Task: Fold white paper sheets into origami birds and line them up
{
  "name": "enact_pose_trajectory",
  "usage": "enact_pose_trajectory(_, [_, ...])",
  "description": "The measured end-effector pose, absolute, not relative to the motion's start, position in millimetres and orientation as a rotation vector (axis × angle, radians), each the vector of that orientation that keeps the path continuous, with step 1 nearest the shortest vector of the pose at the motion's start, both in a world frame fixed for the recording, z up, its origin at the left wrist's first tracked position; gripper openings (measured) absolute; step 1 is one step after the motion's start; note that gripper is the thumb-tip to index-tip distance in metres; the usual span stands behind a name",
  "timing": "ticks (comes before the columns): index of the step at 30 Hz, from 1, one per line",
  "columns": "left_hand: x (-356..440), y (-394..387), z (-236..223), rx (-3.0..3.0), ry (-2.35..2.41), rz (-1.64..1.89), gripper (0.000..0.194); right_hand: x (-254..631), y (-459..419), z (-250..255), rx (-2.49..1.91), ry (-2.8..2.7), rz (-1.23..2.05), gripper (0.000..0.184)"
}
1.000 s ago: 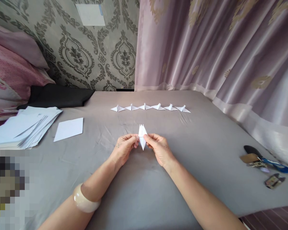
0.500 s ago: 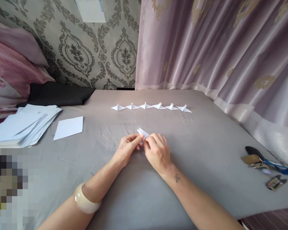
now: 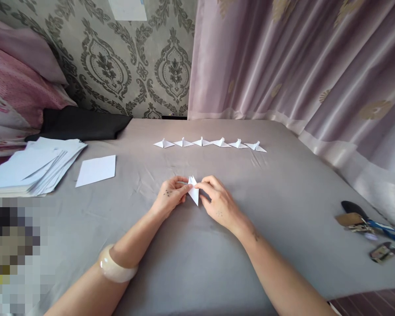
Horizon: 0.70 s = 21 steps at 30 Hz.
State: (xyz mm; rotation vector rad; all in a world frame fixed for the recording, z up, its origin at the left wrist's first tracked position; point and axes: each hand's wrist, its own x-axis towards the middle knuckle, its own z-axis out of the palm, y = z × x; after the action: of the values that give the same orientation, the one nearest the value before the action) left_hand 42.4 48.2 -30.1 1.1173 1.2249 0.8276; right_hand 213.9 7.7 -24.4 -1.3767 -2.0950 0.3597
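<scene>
A small piece of white origami paper (image 3: 194, 195), folded into a narrow pointed shape, is held over the grey cloth between my two hands. Its split points face away from me and one sharp tip faces towards me. My left hand (image 3: 171, 193) pinches its left side, thumb on top. My right hand (image 3: 217, 199) has its index fingertip on the paper's right edge, with the thumb lower down close beside it; its other fingers are partly hidden. Beyond my hands, several white folded paper cranes (image 3: 202, 141) sit in a row with wings spread.
At the left lie a stack of white paper (image 3: 36, 166) and a single white sheet (image 3: 97, 170). Behind the stack is a black cloth (image 3: 82, 125). Keys with a brown tag (image 3: 347, 219) and a small dark object (image 3: 383, 252) lie at the right. A curtain (image 3: 250, 57) hangs behind.
The origami paper was held upright by both hands, then tilted while my right hand closed over its lower end. Now its tip points towards me again, and my right fingers have loosened somewhat.
</scene>
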Motion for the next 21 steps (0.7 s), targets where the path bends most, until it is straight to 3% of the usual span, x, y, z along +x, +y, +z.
enact_pose_trajectory(7, [40.0, 48.4, -41.1, 1.649, 1.325, 0.766, 0.018, 209.5, 6.9, -38.3, -1.478, -2.215, 0.21, 0.025])
enact_pose_trajectory(14, [19.4, 48.1, -41.2, 2.189, 1.29, 0.639, 0.033, 211.3, 5.8, -39.1, -1.488, -2.268, 0.26, 0.026])
enact_pose_trajectory(21, [20.7, 42.4, -39.5, 2.236, 1.241, 0.536, 0.022, 211.3, 6.3, -35.8, -1.536, -2.178, 0.406, 0.021])
